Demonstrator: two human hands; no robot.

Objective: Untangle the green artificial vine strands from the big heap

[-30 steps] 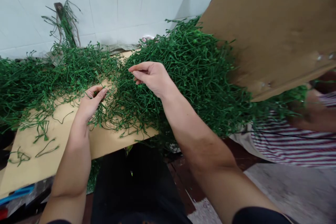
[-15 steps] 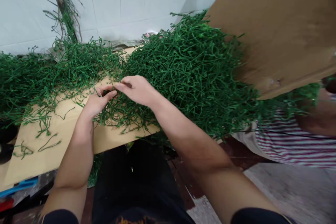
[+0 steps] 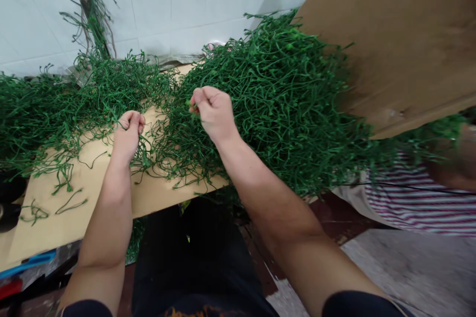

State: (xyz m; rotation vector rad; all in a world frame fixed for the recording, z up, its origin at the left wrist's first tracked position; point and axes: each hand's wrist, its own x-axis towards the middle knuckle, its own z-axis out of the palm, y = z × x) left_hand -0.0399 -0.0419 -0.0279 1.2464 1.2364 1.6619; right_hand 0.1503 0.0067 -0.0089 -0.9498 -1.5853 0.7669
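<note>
My left hand (image 3: 129, 132) is closed in a pinch above the board, with a thin green stem at its fingertips; loose strands lie beside and below it. To the right, my right hand (image 3: 217, 111) is also closed, thumb against fingers, and a small bit of green stem (image 3: 192, 105) shows at the fingertips. It is held over the near left side of a large heap of green stems (image 3: 275, 89), which have small budlike tips. How much each hand holds is hidden by the fingers.
Another pile of stems (image 3: 40, 114) spreads along the left of the tan board (image 3: 92, 183). A large cardboard sheet (image 3: 394, 44) leans over the right. A dark upright post (image 3: 89, 15) has stems hung on it. Someone in a striped garment (image 3: 420, 208) is at right.
My hands were together over the board's middle. They have moved apart: the right one up and to the right, the left slightly left, and both have closed into pinches.
</note>
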